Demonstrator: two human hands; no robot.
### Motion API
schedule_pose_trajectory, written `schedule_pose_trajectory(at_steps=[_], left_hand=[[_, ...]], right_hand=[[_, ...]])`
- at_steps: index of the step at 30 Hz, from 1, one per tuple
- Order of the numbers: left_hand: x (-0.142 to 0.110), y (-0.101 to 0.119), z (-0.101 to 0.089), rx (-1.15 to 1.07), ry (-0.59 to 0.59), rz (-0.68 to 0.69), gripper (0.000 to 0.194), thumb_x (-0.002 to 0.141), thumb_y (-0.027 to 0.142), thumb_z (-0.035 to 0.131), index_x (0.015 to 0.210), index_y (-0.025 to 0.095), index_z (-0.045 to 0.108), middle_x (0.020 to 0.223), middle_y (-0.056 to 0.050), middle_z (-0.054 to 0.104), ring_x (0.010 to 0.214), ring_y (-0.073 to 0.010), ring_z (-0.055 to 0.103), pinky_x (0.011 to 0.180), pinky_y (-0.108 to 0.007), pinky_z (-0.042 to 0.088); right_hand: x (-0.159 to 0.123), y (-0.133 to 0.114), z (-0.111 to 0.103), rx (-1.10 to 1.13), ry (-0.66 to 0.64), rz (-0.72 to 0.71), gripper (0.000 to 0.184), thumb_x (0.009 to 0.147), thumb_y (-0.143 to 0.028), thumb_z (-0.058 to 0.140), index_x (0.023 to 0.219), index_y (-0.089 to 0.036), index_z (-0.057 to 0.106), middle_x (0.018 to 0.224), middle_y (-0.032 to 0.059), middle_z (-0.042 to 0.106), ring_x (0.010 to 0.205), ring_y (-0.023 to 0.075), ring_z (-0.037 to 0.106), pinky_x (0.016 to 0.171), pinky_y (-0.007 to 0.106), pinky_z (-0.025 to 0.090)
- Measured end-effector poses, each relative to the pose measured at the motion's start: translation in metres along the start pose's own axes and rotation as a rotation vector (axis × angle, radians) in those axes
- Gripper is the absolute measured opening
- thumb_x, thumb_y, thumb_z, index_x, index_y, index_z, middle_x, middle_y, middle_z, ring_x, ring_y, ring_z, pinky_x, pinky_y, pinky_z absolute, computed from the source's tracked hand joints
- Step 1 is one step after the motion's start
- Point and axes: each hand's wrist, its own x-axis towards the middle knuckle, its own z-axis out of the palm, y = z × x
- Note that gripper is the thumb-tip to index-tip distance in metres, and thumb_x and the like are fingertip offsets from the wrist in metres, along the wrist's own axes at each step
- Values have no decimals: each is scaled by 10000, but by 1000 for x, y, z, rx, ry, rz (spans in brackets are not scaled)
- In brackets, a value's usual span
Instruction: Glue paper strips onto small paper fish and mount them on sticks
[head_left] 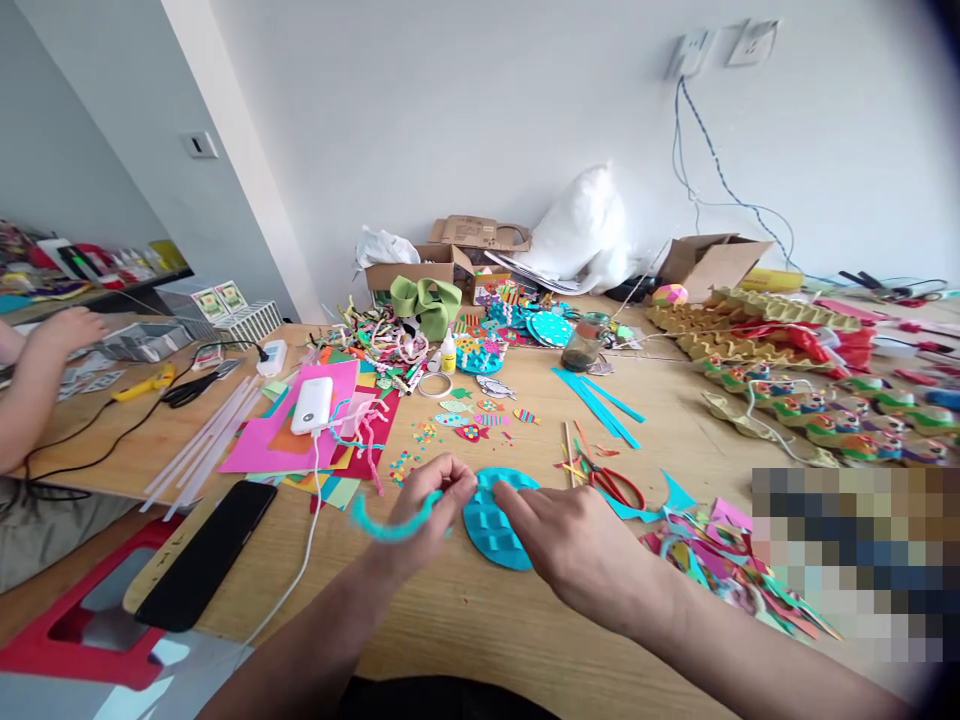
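A fuzzy turquoise pipe cleaner curves out from my left hand, which is closed in a pinch around it. Beneath both sets of fingertips, or just behind them, lies a round blue paper disc with rows of raised paper strips. My right hand has its fingers curled and pressed together, the tips over the disc's upper part. Whether they grip anything small there is hidden. Beyond the disc lie several patterned paper fish and a scatter of coloured confetti.
Red-handled scissors and paper scraps lie to the right, blue strips behind. A white power bank trails its cable at left near a black phone. Glue and a glass jar stand farther back. Another person's hand is far left.
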Motion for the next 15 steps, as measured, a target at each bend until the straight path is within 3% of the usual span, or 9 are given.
schedule_pose_trajectory(at_steps=[2, 4, 8, 11, 13, 15], left_hand=[[2, 1, -2, -267, -236, -291, 236, 817, 369, 541, 710, 182, 445, 498, 86, 311, 381, -46, 187, 394, -209, 161], [2, 6, -5, -373, -341, -374, 246, 795, 370, 573, 713, 179, 442, 477, 98, 289, 369, -37, 150, 392, -211, 117], [-3, 23, -4, -130, -265, -124, 260, 831, 388, 562, 730, 155, 501, 570, 56, 382, 479, -57, 317, 449, -203, 240], [-5, 33, -3, 90, -298, 50, 235, 866, 344, 520, 732, 152, 528, 638, 14, 488, 577, -87, 404, 538, -222, 316], [-6, 35, -3, 169, -279, 164, 230, 883, 314, 495, 722, 154, 532, 673, -2, 510, 620, -99, 427, 580, -234, 336], [-7, 34, -3, 225, -246, 244, 227, 886, 295, 488, 714, 155, 536, 698, -9, 504, 646, -106, 437, 601, -240, 344]], right_hand=[[-6, -2, 2, -136, 25, -110, 279, 876, -83, 323, 1000, -69, 573, 699, 93, 623, 535, 143, 525, 448, 257, 300], [-10, -3, -1, -8, 9, -41, 278, 913, -132, 307, 958, -96, 579, 672, 71, 612, 528, 129, 528, 458, 242, 331], [-8, -2, -14, 868, -290, 429, 410, 952, -430, 268, 877, -147, 555, 550, -10, 548, 390, 83, 489, 380, 190, 370], [0, 3, -19, 1445, -519, 610, 463, 908, -509, 304, 982, -125, 552, 512, -26, 545, 300, 92, 460, 286, 194, 359], [5, 6, -18, 1594, -569, 621, 426, 874, -487, 387, 992, -115, 559, 470, -38, 533, 270, 91, 435, 257, 186, 336], [8, 8, -16, 1577, -580, 598, 382, 860, -461, 425, 978, -122, 554, 446, -53, 517, 258, 86, 415, 253, 177, 319]])
